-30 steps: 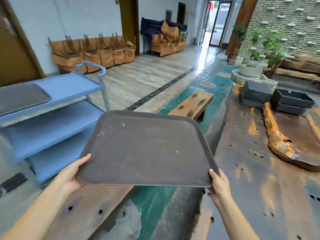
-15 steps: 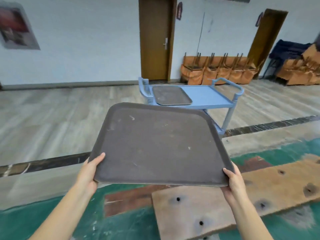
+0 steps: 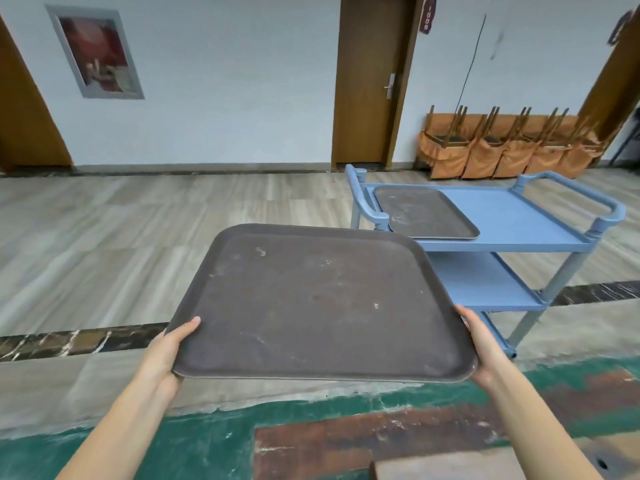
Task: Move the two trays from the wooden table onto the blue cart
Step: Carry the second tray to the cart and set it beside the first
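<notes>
I hold a large dark brown tray (image 3: pixel 318 303) level in front of me, out over the floor. My left hand (image 3: pixel 169 351) grips its near left corner and my right hand (image 3: pixel 481 348) grips its near right corner. The blue cart (image 3: pixel 519 223) stands ahead to the right, beyond the tray's far right corner. A second dark brown tray (image 3: pixel 424 213) lies flat on the left half of the cart's top shelf. The held tray hides part of the cart's lower left side.
Several upturned orange-covered chairs (image 3: pixel 502 147) line the wall behind the cart. A wooden door (image 3: pixel 370 81) stands behind it. Pale wood floor (image 3: pixel 138 237) stretches to the left. A green and rust-coloured floor band (image 3: pixel 346 438) runs under my arms.
The view has swung left, away from the wooden table. The cart now sits to the right and looks closer. Both hands keep their hold on the tray.
</notes>
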